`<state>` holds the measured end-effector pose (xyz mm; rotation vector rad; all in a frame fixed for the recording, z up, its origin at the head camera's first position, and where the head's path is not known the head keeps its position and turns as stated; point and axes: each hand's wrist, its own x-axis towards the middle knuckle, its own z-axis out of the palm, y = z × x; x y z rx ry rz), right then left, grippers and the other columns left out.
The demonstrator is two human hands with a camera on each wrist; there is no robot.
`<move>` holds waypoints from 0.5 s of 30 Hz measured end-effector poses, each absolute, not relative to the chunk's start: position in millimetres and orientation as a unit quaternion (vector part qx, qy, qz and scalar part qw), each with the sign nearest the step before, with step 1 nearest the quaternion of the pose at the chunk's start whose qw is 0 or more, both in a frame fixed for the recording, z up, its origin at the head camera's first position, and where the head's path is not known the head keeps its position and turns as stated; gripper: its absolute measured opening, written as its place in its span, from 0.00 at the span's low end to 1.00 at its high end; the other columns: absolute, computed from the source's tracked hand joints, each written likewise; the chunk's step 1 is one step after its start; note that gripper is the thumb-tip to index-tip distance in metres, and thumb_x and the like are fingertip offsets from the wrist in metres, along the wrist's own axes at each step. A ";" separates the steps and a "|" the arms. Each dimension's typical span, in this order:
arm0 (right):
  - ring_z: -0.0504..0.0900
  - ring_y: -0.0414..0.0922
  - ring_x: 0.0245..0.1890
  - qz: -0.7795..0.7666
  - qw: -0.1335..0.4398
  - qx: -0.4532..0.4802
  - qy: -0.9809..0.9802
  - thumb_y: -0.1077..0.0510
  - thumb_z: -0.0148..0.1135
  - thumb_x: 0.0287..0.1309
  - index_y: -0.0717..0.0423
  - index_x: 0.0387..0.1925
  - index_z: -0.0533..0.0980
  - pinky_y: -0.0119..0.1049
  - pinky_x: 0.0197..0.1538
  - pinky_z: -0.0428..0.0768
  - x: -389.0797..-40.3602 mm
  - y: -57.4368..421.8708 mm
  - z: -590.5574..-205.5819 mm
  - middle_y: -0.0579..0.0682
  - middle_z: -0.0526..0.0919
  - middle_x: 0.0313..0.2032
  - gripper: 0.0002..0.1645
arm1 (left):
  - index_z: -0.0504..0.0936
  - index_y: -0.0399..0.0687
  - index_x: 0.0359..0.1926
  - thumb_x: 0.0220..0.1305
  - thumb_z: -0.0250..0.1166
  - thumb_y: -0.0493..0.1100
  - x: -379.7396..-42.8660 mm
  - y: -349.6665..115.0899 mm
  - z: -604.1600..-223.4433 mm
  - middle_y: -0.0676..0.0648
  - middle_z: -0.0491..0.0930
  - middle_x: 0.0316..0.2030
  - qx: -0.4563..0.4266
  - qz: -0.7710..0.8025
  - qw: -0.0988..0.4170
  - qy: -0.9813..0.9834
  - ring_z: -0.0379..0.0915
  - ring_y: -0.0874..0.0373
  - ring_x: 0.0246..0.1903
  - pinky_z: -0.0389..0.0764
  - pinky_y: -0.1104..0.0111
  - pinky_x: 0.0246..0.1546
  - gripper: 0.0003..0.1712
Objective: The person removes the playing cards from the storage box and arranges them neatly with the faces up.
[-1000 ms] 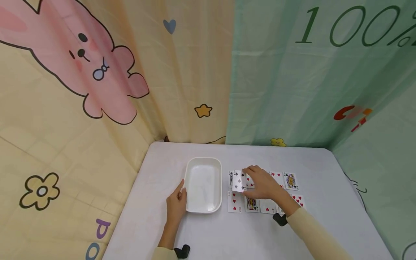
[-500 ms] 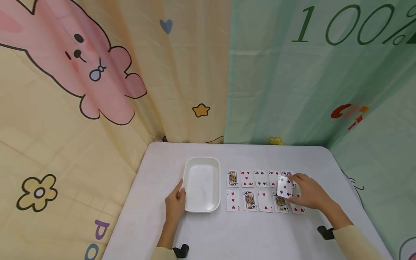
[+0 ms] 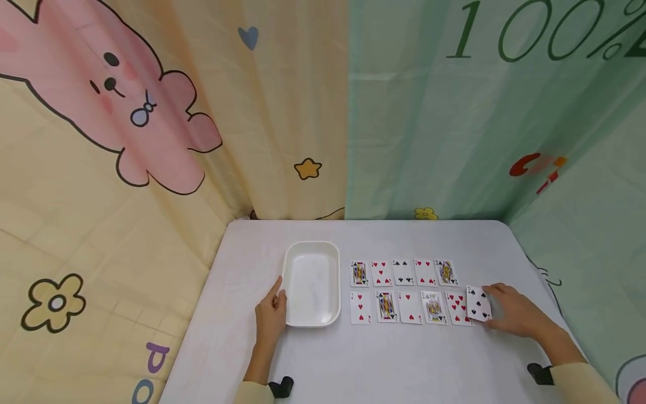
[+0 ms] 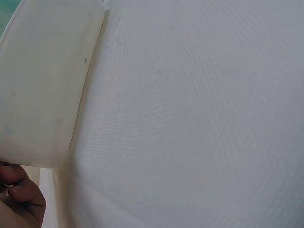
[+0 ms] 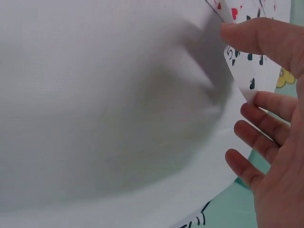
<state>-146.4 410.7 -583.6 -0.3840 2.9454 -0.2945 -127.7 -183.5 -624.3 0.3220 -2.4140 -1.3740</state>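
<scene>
My right hand [image 3: 522, 314] pinches a five of spades playing card [image 3: 478, 303] between thumb and fingers. The card is at the right end of the near row, slightly overlapping the right edge of a hearts card [image 3: 456, 307]. In the right wrist view the thumb lies along one edge of the five of spades [image 5: 251, 76] and the other fingers are at its opposite edge. At the left, my left hand [image 3: 271, 315] holds the left side of a white rectangular tray [image 3: 312, 286]. The left wrist view shows curled fingers [image 4: 23, 190] right at the tray's corner.
Two rows of face-up cards lie right of the tray, including a king [image 3: 359, 274] and a queen [image 3: 446, 272] in the far row. A white cloth covers the table [image 3: 404, 365]. Printed curtains [image 3: 298, 112] hang behind it and at both sides.
My right hand has carried the five of spades rightward, from above the left of the far row to the near row's right end, uncovering cards. My left hand stays at the tray.
</scene>
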 end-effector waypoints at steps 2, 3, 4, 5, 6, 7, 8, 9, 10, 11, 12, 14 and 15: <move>0.74 0.71 0.57 -0.098 0.083 -0.128 0.983 0.46 0.81 0.40 0.71 0.63 0.72 0.68 0.55 0.77 -147.2 416.0 -586.0 0.72 0.74 0.59 0.52 | 0.78 0.50 0.69 0.74 0.61 0.39 -127.9 -183.7 -624.3 0.54 0.64 0.17 0.114 -0.487 0.169 -0.849 0.56 0.66 0.15 0.61 0.74 0.15 0.24; 0.73 0.71 0.57 -0.099 0.085 -0.127 0.983 0.47 0.81 0.40 0.72 0.63 0.72 0.69 0.55 0.76 -147.5 418.3 -586.7 0.72 0.74 0.59 0.52 | 0.78 0.51 0.69 0.74 0.61 0.39 -128.0 -183.8 -624.3 0.54 0.65 0.17 0.115 -0.490 0.167 -0.848 0.56 0.66 0.15 0.61 0.74 0.15 0.24; 0.73 0.71 0.58 -0.099 0.087 -0.125 0.983 0.47 0.81 0.40 0.71 0.63 0.72 0.69 0.56 0.76 -147.6 420.1 -587.4 0.73 0.74 0.59 0.52 | 0.78 0.51 0.69 0.74 0.61 0.40 -128.3 -183.9 -624.5 0.54 0.65 0.17 0.116 -0.489 0.166 -0.848 0.56 0.66 0.16 0.61 0.74 0.15 0.24; 0.73 0.71 0.58 -0.097 0.087 -0.124 0.984 0.47 0.81 0.40 0.71 0.63 0.72 0.68 0.56 0.76 -147.6 421.9 -588.2 0.73 0.74 0.59 0.51 | 0.78 0.51 0.69 0.74 0.61 0.40 -128.5 -183.9 -624.7 0.54 0.65 0.17 0.117 -0.490 0.164 -0.848 0.56 0.66 0.16 0.61 0.74 0.16 0.24; 0.73 0.71 0.58 -0.095 0.089 -0.124 0.984 0.48 0.81 0.40 0.71 0.63 0.72 0.69 0.57 0.76 -147.6 423.6 -589.2 0.73 0.73 0.59 0.52 | 0.78 0.51 0.69 0.74 0.61 0.40 -128.7 -183.8 -624.8 0.54 0.65 0.17 0.117 -0.490 0.163 -0.848 0.56 0.66 0.16 0.61 0.74 0.16 0.24; 0.72 0.72 0.58 -0.094 0.089 -0.125 0.984 0.48 0.81 0.40 0.71 0.63 0.72 0.69 0.57 0.75 -147.6 425.0 -590.2 0.73 0.73 0.59 0.51 | 0.78 0.52 0.69 0.74 0.61 0.40 -129.0 -184.0 -625.1 0.54 0.65 0.17 0.117 -0.491 0.163 -0.848 0.56 0.66 0.16 0.61 0.74 0.16 0.24; 0.72 0.72 0.58 -0.092 0.090 -0.124 0.984 0.48 0.81 0.40 0.71 0.63 0.72 0.69 0.57 0.75 -147.3 426.3 -591.3 0.73 0.73 0.60 0.52 | 0.78 0.51 0.69 0.74 0.61 0.40 -129.3 -183.9 -625.1 0.54 0.64 0.17 0.116 -0.490 0.163 -0.848 0.56 0.66 0.16 0.61 0.74 0.16 0.24; 0.72 0.72 0.59 -0.092 0.090 -0.123 0.984 0.48 0.81 0.39 0.71 0.63 0.72 0.69 0.57 0.75 -146.7 427.0 -592.1 0.73 0.73 0.60 0.51 | 0.78 0.51 0.69 0.74 0.61 0.39 -129.5 -184.0 -625.2 0.53 0.64 0.17 0.114 -0.490 0.165 -0.849 0.56 0.66 0.16 0.60 0.74 0.16 0.24; 0.72 0.72 0.59 -0.092 0.092 -0.122 0.984 0.49 0.81 0.39 0.70 0.63 0.72 0.69 0.57 0.75 -146.1 427.6 -592.8 0.73 0.73 0.60 0.51 | 0.78 0.50 0.69 0.74 0.61 0.39 -129.8 -184.1 -625.3 0.53 0.64 0.17 0.112 -0.489 0.167 -0.849 0.56 0.67 0.15 0.60 0.74 0.16 0.24; 0.72 0.72 0.58 -0.093 0.092 -0.122 0.984 0.49 0.81 0.39 0.70 0.63 0.72 0.69 0.57 0.75 -145.4 428.1 -593.3 0.73 0.73 0.60 0.51 | 0.78 0.50 0.69 0.74 0.61 0.39 -129.8 -184.0 -625.2 0.53 0.64 0.16 0.110 -0.490 0.167 -0.848 0.56 0.67 0.15 0.60 0.74 0.16 0.24; 0.72 0.72 0.58 -0.096 0.093 -0.122 0.984 0.50 0.81 0.39 0.70 0.63 0.72 0.69 0.56 0.75 -144.9 428.7 -593.7 0.74 0.73 0.59 0.51 | 0.78 0.50 0.69 0.74 0.61 0.38 -129.9 -184.1 -625.2 0.53 0.64 0.16 0.108 -0.490 0.169 -0.848 0.55 0.67 0.15 0.60 0.74 0.16 0.24; 0.72 0.72 0.58 -0.100 0.095 -0.117 0.983 0.51 0.81 0.39 0.70 0.63 0.72 0.70 0.56 0.75 -143.6 429.4 -595.0 0.74 0.72 0.60 0.50 | 0.78 0.50 0.69 0.74 0.61 0.38 -129.6 -184.1 -625.0 0.53 0.64 0.16 0.106 -0.490 0.170 -0.848 0.55 0.68 0.15 0.60 0.74 0.16 0.24; 0.71 0.73 0.58 -0.104 0.096 -0.115 0.983 0.51 0.81 0.39 0.70 0.63 0.72 0.70 0.56 0.75 -143.1 429.5 -595.5 0.74 0.72 0.60 0.50 | 0.78 0.50 0.69 0.74 0.61 0.38 -129.6 -184.2 -625.3 0.53 0.64 0.16 0.106 -0.490 0.169 -0.848 0.55 0.68 0.15 0.60 0.74 0.16 0.24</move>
